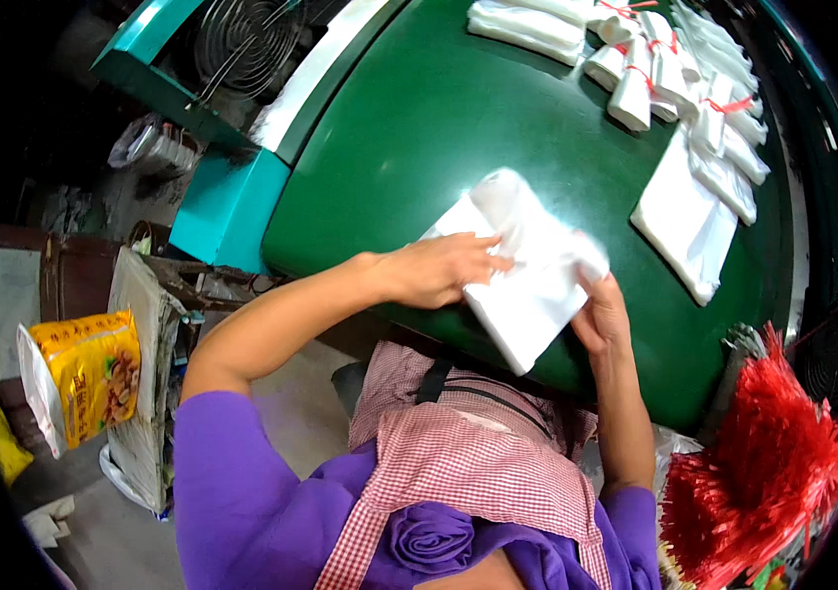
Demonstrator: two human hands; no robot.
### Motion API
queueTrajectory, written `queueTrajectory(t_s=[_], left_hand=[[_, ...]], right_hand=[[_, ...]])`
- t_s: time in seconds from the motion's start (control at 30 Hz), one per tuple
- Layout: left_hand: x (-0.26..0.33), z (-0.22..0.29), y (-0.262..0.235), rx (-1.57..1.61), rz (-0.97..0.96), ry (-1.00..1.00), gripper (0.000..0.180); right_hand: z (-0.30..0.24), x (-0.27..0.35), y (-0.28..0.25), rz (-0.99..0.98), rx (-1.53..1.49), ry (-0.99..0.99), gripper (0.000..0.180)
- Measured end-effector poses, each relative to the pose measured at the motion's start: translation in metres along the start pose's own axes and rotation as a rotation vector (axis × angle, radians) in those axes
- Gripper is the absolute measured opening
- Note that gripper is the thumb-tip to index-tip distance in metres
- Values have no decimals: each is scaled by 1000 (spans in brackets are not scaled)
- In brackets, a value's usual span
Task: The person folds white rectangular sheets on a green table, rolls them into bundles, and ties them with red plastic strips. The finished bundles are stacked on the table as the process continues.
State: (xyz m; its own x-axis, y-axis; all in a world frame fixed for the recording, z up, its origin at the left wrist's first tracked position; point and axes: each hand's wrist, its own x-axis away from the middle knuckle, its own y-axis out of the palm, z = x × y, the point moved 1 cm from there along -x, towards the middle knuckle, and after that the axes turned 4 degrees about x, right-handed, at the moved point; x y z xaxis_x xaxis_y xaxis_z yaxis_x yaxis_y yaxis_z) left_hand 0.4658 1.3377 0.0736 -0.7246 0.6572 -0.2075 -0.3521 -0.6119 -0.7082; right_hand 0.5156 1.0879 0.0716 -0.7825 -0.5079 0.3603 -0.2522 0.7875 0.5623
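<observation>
In progress: near the desk (419, 128) front edge our left hand (439, 270) presses and right hand (598, 317) grasps a half-rolled bag stack (527, 275); tied bundles (670, 74) fill the far right corner, red ties (768, 472) unused.

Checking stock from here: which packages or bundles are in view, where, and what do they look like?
Stack of white plastic bags: table centre, under both hands, top end rolled.
Tied bag rolls: far right of table, white, red ties.
Flat bag stack: right, white, rectangular.
Yellow printed bag: left, off the table.
Red tie bundle: lower right.
</observation>
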Motion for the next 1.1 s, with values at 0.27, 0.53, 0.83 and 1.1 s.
queueTrajectory(t_s=[0.27, 0.53, 0.83, 1.1], left_hand=[[-14, 20, -15, -332, -108, -128, 19], [-58, 15, -29, -371, -334, -110, 22], [-8, 65, 4, -402, -213, -114, 43], [-50, 23, -18, -403, 10, -394, 20]], right_hand=[[1, 2, -7, -526, 1693, -847, 47], [-24, 3, -19, -698, 1727, -598, 50], [13, 60, 19, -187, 1933, -747, 54], [-11, -10, -5, 90, 1219, -491, 34]])
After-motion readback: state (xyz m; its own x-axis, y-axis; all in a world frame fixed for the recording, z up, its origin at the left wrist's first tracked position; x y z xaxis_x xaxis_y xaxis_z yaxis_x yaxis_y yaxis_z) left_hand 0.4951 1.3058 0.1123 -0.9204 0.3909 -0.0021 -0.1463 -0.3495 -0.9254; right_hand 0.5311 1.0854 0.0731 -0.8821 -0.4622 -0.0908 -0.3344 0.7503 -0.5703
